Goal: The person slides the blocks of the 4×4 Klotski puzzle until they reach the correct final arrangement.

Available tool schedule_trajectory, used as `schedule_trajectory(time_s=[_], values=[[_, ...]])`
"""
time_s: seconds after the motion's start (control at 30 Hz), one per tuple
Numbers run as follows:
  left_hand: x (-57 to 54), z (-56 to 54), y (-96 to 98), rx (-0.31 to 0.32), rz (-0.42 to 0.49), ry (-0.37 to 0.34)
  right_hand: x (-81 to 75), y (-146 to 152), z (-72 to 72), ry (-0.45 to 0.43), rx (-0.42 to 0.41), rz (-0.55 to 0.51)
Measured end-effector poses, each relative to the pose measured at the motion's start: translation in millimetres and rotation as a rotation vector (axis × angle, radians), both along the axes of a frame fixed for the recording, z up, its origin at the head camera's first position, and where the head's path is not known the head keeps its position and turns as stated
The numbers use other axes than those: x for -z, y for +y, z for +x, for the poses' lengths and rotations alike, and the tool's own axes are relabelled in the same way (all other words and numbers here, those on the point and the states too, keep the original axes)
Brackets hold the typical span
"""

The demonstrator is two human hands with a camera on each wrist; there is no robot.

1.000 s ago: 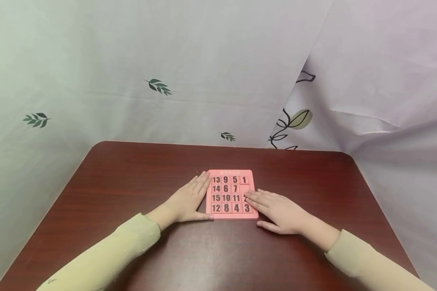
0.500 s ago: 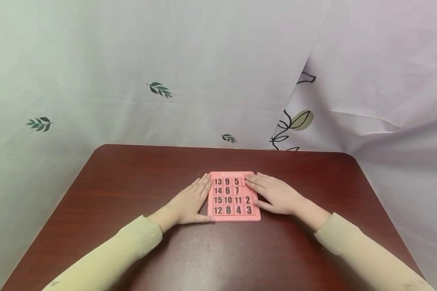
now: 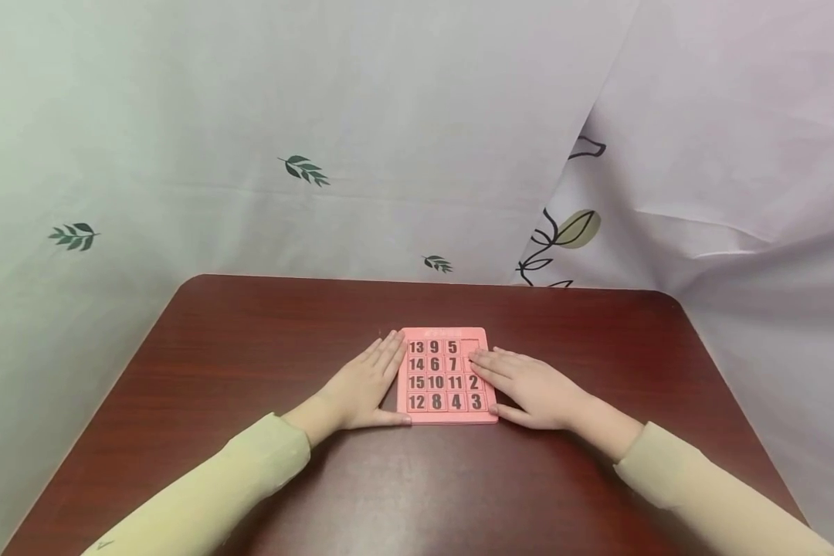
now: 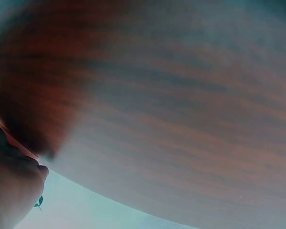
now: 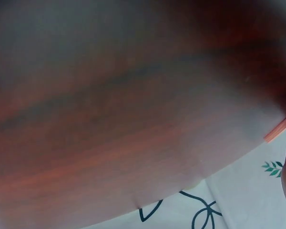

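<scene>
A pink number slide puzzle (image 3: 448,417) lies flat on the table in the head view. Along its left edge rests my left hand (image 3: 361,386), fingers straight, thumb at the near left corner. My right hand (image 3: 538,390) touches the right column with its fingertips in the second row, thumb beside the near right edge. Those fingertips mostly hide the tile under them. The top right slot (image 3: 470,346) bears no tile. Below the fingertips, the 2 tile (image 3: 473,382) and the 3 tile (image 3: 476,401) are visible. The right wrist view catches a puzzle edge (image 5: 280,126).
The dark red-brown wooden table (image 3: 271,324) has rounded far corners. A pale cloth (image 3: 389,116) with leaf prints hangs behind its far edge. Both wrist views show mostly blurred tabletop.
My right hand moves up to the top right tile, then back down to the second row. The top right tile, marked 1, has left its slot. My left hand stays on the puzzle's left edge.
</scene>
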State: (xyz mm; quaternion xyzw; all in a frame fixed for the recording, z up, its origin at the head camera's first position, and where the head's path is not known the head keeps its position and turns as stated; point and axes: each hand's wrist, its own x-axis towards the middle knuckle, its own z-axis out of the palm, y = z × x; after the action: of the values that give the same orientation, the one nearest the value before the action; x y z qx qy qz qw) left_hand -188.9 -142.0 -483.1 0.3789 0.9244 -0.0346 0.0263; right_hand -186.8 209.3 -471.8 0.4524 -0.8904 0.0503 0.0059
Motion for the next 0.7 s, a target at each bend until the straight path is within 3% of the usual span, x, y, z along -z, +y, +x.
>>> schedule_trajectory(time_s=[0.13,0.37,0.7], values=[[0.0,0.0,-0.9,0.000,0.011,-0.003,-1.1,-1.4,0.5,0.024,-0.008,0.000],[-0.9,-2.4,-2.9,0.003,0.032,-0.003,-6.8,-11.3,-12.9,0.041,-0.012,-0.030],[0.8,-6.6,-3.4,-0.005,0.073,-0.027,-10.7,-30.9,-25.2,-0.021,0.021,-0.021]])
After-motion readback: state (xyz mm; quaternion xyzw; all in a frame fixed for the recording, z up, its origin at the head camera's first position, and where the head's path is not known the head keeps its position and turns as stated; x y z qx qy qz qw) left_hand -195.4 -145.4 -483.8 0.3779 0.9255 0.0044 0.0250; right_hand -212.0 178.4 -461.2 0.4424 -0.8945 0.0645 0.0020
